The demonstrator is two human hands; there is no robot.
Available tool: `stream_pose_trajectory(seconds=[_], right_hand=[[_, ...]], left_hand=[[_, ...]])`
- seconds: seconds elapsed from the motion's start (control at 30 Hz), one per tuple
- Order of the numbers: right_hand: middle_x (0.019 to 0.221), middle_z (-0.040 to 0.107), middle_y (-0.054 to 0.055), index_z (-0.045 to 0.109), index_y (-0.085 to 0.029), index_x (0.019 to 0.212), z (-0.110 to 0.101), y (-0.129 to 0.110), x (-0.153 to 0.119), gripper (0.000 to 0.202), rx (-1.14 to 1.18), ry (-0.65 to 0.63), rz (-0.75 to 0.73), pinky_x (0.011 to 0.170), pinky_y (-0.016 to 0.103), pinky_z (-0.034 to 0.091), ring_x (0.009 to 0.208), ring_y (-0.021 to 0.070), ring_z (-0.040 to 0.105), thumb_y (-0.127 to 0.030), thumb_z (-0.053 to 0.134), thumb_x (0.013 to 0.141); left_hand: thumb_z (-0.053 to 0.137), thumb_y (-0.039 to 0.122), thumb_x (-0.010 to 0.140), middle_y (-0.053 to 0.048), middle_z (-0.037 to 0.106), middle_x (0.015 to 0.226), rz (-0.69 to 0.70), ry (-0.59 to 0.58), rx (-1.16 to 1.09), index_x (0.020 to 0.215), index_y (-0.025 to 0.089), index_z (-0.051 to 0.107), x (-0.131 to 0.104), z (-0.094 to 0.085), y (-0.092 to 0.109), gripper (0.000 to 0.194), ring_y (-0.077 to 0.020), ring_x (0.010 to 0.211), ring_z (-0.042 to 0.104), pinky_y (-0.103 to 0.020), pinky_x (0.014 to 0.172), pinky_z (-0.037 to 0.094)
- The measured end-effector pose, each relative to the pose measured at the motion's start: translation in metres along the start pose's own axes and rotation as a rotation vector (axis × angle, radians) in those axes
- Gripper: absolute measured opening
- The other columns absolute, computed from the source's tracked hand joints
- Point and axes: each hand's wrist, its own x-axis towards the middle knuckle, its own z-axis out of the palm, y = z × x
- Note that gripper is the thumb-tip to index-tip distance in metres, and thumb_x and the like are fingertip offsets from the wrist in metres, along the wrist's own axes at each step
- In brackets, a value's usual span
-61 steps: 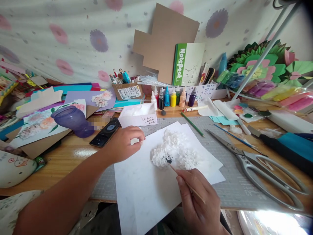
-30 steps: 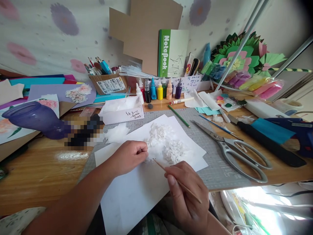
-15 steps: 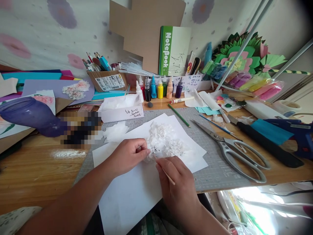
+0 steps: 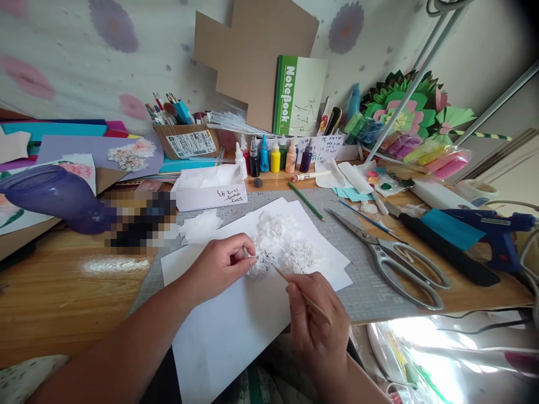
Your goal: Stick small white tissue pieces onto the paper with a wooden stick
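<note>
White ruffled paper flowers (image 4: 280, 233) lie clustered on white sheets of paper (image 4: 223, 336). My left hand (image 4: 221, 264) is at the cluster's left edge, thumb and forefinger pinched together; what is between them, if anything, is too small to make out. In my right hand (image 4: 318, 314) is a thin wooden stick (image 4: 314, 303), gripped like a pen. Its pointed tip is just at the lower edge of the flowers, and I cannot tell whether it touches them.
Large scissors (image 4: 383, 249), a black-handled knife (image 4: 446, 247) and a blue glue gun (image 4: 492, 230) lie to the right on the cutting mat and table. Paint bottles (image 4: 275, 156) stand behind. Left are a white box (image 4: 210, 193), tissue pieces (image 4: 200, 226) and a purple vase (image 4: 54, 196).
My right hand has drawn back right and slightly down, taking the wooden stick's tip away from my left fingertips. My left hand stays pinched in nearly the same place. The view has shifted slightly.
</note>
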Motion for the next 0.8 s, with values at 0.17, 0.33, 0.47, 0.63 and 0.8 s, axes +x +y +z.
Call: stream_pose_trajectory(seconds=[0.17,0.33,0.47,0.63,0.8], right_hand=[[0.069,0.058,0.002,0.062,-0.017,0.091,0.0014,0.0005,0.0009,0.018,-0.053,-0.007,0.030,0.056,0.028,0.044,0.063,0.0152,0.054,-0.012,0.045,0.092],[0.068,0.058,0.002,0.063,-0.016,0.090,0.0031,0.0016,0.0014,0.019,-0.064,-0.016,0.031,0.056,0.027,0.044,0.062,0.0154,0.054,-0.011,0.045,0.092],[0.072,0.059,0.004,0.062,-0.015,0.096,0.0036,0.0021,0.0017,0.018,-0.024,-0.036,-0.009,0.057,0.028,0.045,0.064,0.0160,0.054,-0.009,0.046,0.091],[0.083,0.066,0.006,0.061,-0.017,0.101,0.0049,0.0028,0.0037,0.022,0.089,-0.136,-0.051,0.064,0.031,0.048,0.075,0.0187,0.058,-0.006,0.046,0.090],[0.083,0.066,0.008,0.061,-0.015,0.103,0.0079,0.0043,0.0056,0.023,0.115,-0.167,-0.090,0.064,0.032,0.048,0.075,0.0198,0.058,-0.005,0.047,0.088]], left_hand=[[0.053,0.024,0.081,0.005,0.053,0.059,0.119,-0.032,0.184,0.095,0.023,0.067,-0.0024,0.0039,-0.0063,0.020,-0.0093,0.053,0.046,-0.021,0.053,0.036],[0.053,0.028,0.083,0.006,0.056,0.057,0.127,-0.017,0.286,0.088,0.023,0.068,-0.0007,0.0051,-0.0060,0.016,-0.0095,0.052,0.049,-0.021,0.054,0.036],[0.054,0.028,0.082,0.006,0.054,0.055,0.100,-0.019,0.293,0.086,0.023,0.067,-0.0003,0.0045,-0.0044,0.015,-0.0094,0.050,0.047,-0.021,0.053,0.035],[0.055,0.028,0.080,0.007,0.046,0.052,0.084,-0.017,0.269,0.088,0.023,0.066,-0.0008,0.0044,-0.0042,0.015,-0.0096,0.049,0.043,-0.021,0.050,0.033],[0.049,0.017,0.079,0.005,0.057,0.061,0.180,-0.039,0.233,0.100,0.024,0.067,-0.0018,0.0027,-0.0039,0.028,-0.0095,0.055,0.051,-0.020,0.056,0.039]])
